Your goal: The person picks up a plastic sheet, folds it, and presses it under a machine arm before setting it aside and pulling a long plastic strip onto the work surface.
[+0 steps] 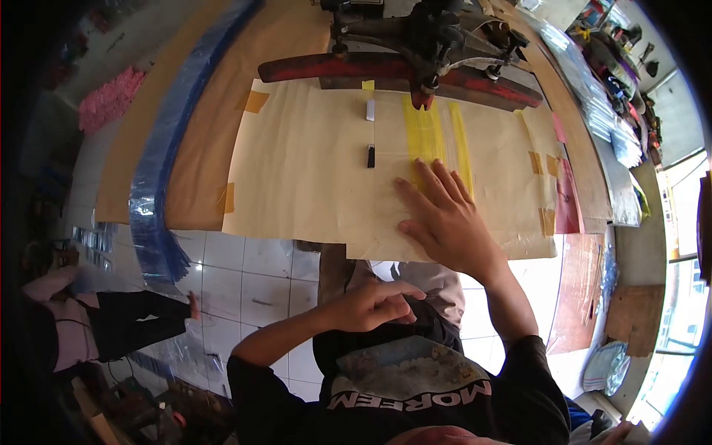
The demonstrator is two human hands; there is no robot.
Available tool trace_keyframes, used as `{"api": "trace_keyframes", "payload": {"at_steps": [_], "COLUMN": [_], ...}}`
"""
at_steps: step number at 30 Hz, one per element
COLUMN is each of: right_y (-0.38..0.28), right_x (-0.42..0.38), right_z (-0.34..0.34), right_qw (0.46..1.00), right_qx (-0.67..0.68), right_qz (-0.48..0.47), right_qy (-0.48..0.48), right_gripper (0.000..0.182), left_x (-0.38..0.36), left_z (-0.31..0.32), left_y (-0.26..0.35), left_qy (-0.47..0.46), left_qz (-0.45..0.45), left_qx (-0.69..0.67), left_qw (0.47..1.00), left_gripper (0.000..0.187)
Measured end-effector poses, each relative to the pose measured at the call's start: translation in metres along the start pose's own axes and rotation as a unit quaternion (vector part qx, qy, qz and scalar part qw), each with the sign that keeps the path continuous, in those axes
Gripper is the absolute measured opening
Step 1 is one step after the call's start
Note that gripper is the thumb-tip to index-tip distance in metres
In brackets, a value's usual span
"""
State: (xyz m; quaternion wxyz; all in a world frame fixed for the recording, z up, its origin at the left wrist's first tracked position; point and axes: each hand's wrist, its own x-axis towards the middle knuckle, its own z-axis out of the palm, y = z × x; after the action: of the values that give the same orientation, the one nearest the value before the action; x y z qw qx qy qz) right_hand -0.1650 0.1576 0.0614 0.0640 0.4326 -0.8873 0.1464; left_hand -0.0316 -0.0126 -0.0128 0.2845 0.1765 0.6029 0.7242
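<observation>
A large beige paper sheet point(304, 163) lies on the table, fixed with tan tape pieces. Yellow tape strips point(423, 137) run across it, beside a small white piece point(370, 110) and a small black piece point(371, 156). My right hand point(443, 215) rests flat on the sheet at the lower end of the yellow strips, fingers spread. In front of my body, off the table edge, my left hand point(377, 305) hangs with its fingers partly bent and apart, nothing visible in it.
A red and black metal machine bar point(334, 67) spans the sheet's far edge. Blue plastic film point(159, 163) lies at the left, clear plastic stacks point(586, 89) at the right. Another person in dark trousers point(137, 319) is at the lower left. A pink bundle point(111, 99) is further back.
</observation>
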Motion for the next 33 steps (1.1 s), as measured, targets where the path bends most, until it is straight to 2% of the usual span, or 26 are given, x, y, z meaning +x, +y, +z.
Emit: {"api": "trace_keyframes", "payload": {"at_steps": [5,7,10,11,12,14,15,16,17,18,21,24,26,28,30,31,33], "right_y": [0.016,0.028,0.024,0.016,0.007,-0.008,-0.015,-0.018,-0.017,-0.014,0.001,0.028,0.056,0.078,0.092,0.092,0.088], "right_x": [0.007,0.010,0.004,-0.004,-0.012,-0.028,-0.033,-0.035,-0.035,-0.032,-0.014,0.018,0.043,0.063,0.078,0.085,0.098], "right_z": [-0.007,-0.004,-0.002,-0.005,-0.007,-0.012,-0.017,-0.020,-0.022,-0.024,-0.026,-0.022,-0.012,-0.009,-0.009,-0.014,-0.028], "right_qw": [0.998,0.999,0.998,0.998,0.998,0.997,0.997,0.996,0.996,0.996,0.999,0.999,0.999,0.997,0.999,0.999,0.969], "right_qx": [-0.046,-0.041,-0.062,-0.064,-0.065,-0.067,-0.067,-0.068,-0.075,-0.074,0.007,0.045,0.032,0.018,0.030,0.030,0.088], "right_qz": [-0.025,-0.024,-0.027,-0.025,-0.023,-0.031,-0.034,-0.036,-0.051,-0.050,-0.030,0.002,-0.008,-0.017,0.035,0.035,0.147], "right_qy": [-0.025,-0.008,0.017,0.003,-0.011,-0.009,-0.027,-0.045,-0.023,-0.023,-0.014,0.007,0.040,0.073,-0.023,-0.024,-0.176], "right_gripper": [0.051,0.050,0.051,0.053,0.055,0.057,0.058,0.059,0.056,0.056,0.043,0.040,0.039,0.037,0.039,0.039,0.045], "left_x": [0.027,0.050,0.063,0.061,0.053,0.030,0.022,0.015,0.010,0.008,0.002,-0.003,-0.006,-0.008,-0.011,-0.012,-0.013], "left_z": [0.018,0.036,0.049,0.053,0.058,0.061,0.057,0.053,0.050,0.050,0.049,0.047,0.044,0.047,0.052,0.055,0.056], "left_y": [0.008,-0.001,-0.014,-0.020,-0.025,-0.021,-0.016,-0.008,-0.005,-0.006,-0.008,0.000,0.007,0.005,-0.001,-0.006,-0.007], "left_qy": [-0.030,-0.006,-0.007,-0.013,-0.014,-0.075,-0.075,-0.100,-0.123,-0.123,-0.102,-0.102,-0.174,-0.177,-0.177,-0.162,-0.146], "left_qz": [0.027,0.075,0.067,0.128,0.130,0.081,0.081,0.059,0.036,0.035,0.029,0.029,0.023,0.021,0.020,0.043,0.064], "left_qx": [-0.027,-0.147,-0.165,-0.112,-0.114,-0.112,-0.112,-0.052,0.010,0.009,-0.020,0.042,0.116,0.092,0.067,0.061,0.050], "left_qw": [0.999,0.986,0.984,0.985,0.985,0.988,0.987,0.992,0.992,0.992,0.994,0.993,0.978,0.980,0.982,0.984,0.986], "left_gripper": [0.036,0.035,0.034,0.036,0.036,0.035,0.035,0.032,0.031,0.031,0.029,0.027,0.026,0.025,0.025,0.026,0.027]}}
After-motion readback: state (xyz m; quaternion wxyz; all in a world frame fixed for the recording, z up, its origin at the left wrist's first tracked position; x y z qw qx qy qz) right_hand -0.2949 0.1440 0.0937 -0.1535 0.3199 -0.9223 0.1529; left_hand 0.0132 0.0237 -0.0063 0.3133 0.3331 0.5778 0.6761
